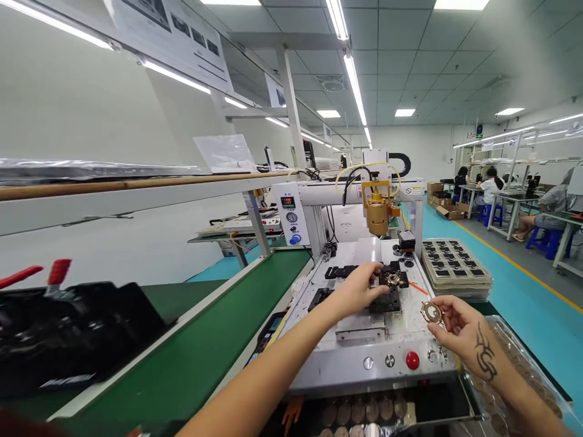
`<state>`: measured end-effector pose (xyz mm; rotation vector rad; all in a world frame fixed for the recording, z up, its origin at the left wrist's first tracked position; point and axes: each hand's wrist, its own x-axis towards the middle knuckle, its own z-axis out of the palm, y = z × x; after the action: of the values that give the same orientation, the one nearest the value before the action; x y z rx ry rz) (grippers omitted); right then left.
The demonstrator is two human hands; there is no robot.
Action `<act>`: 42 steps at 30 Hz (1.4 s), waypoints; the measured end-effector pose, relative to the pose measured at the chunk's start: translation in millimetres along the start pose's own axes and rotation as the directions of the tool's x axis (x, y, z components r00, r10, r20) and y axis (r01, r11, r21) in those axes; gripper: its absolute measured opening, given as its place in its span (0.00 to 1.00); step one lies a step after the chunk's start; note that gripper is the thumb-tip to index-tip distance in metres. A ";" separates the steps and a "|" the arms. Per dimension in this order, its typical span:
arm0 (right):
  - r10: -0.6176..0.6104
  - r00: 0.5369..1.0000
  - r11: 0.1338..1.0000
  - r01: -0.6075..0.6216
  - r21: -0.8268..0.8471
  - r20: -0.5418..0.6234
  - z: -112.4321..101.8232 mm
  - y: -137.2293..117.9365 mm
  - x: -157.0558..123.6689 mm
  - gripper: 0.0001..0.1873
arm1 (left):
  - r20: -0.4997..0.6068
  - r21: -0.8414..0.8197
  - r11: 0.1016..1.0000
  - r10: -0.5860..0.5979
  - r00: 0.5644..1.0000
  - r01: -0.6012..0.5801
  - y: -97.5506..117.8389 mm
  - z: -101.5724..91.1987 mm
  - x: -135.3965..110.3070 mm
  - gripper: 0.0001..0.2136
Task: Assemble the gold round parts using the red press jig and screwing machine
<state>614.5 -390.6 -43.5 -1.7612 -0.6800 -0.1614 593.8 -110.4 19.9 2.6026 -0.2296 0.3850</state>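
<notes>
While your left hand (359, 288) presses flat on a round part seated in the black fixture (387, 290) at center frame, your right hand (460, 328) pinches a second gold-rimmed disc (430, 312) between thumb and fingertips, just right of the fixture. One part appears loaded; the held disc is not yet placed. More discs fill the tray (364, 413) at the bottom edge, cut off. Your left fingers hide most of the seated part.

Tray of discs (359, 413) cut off below — display (288, 202) perhaps unreadable
</notes>
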 end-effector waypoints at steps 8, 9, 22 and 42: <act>-0.037 0.996 0.996 0.031 -0.080 -0.078 -32.2 -7.5 -25.9 0.20 | 0.258 0.192 0.976 -0.154 0.954 0.106 -29.7 28.9 101.5 0.18; -0.034 0.996 0.997 0.027 -0.076 -0.086 -35.6 -6.1 -26.1 0.20 | 0.302 0.206 0.972 -0.169 0.938 0.109 -31.1 29.1 106.8 0.17; -0.106 0.988 0.990 0.115 -0.079 0.110 7.1 41.8 92.0 0.18 | 0.147 -0.013 0.998 -0.066 0.987 0.069 -6.6 7.7 95.0 0.12; -0.140 0.875 0.910 0.298 -0.288 0.463 54.0 65.5 171.2 0.17 | -0.132 -0.137 0.990 -0.039 0.990 0.021 22.5 -88.0 -93.6 0.10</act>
<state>776.3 -289.1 -39.1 -2.0844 -1.2472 -0.0464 480.0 -77.6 74.6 2.4332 -0.1638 0.5142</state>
